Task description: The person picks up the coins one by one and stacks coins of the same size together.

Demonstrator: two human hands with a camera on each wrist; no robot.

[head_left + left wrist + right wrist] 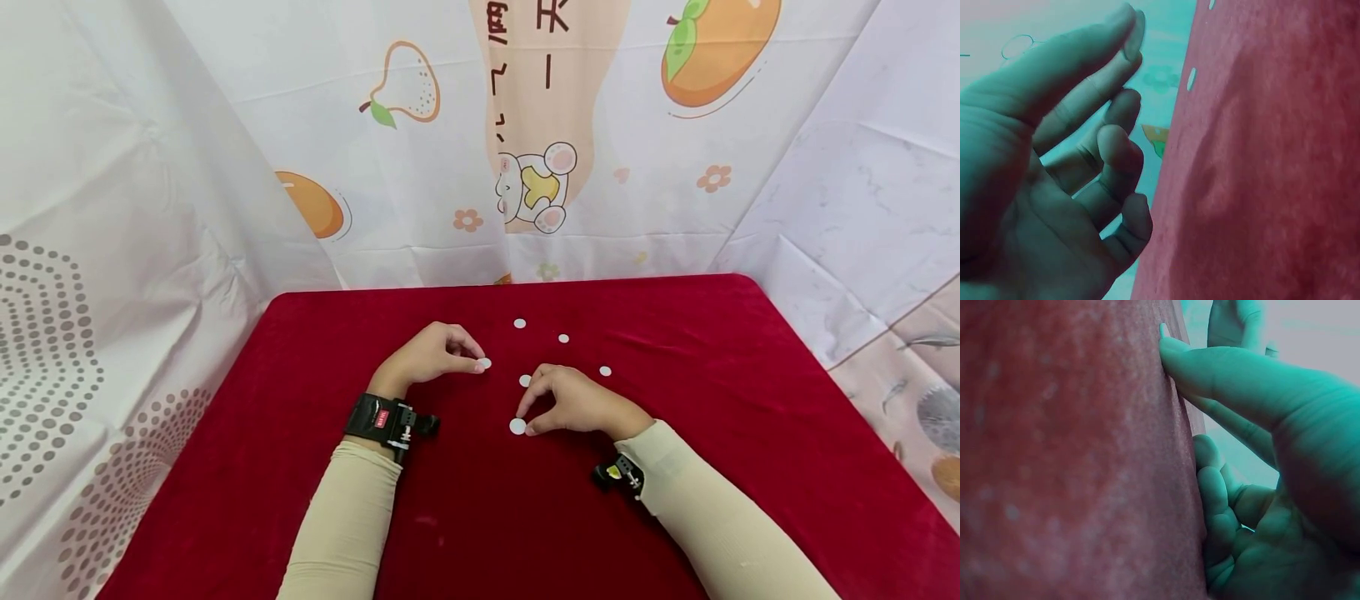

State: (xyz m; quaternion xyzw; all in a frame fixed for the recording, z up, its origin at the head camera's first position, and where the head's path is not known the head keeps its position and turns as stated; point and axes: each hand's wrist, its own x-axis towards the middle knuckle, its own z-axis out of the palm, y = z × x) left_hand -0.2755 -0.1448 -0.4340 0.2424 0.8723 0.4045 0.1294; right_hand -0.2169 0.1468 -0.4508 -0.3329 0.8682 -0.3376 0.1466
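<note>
My left hand [435,354] pinches a small white disc [485,363] between thumb and index finger, above the red cloth. In the left wrist view the disc [1137,36] stands edge-on at the fingertips, the other fingers loosely curled. Lower and to the right, my right hand [573,400] has thumb and index finger at the edge of another white disc [517,426], close to the cloth. The right wrist view shows only a sliver of that disc [1164,330] beyond the thumb tip. Just beyond the right fingers lies a third disc [525,381].
More white discs lie on the red tablecloth [465,533]: one at the back [520,323], one right of it [564,338], and one farther right [605,371]. A patterned white curtain [420,167] hangs behind the table.
</note>
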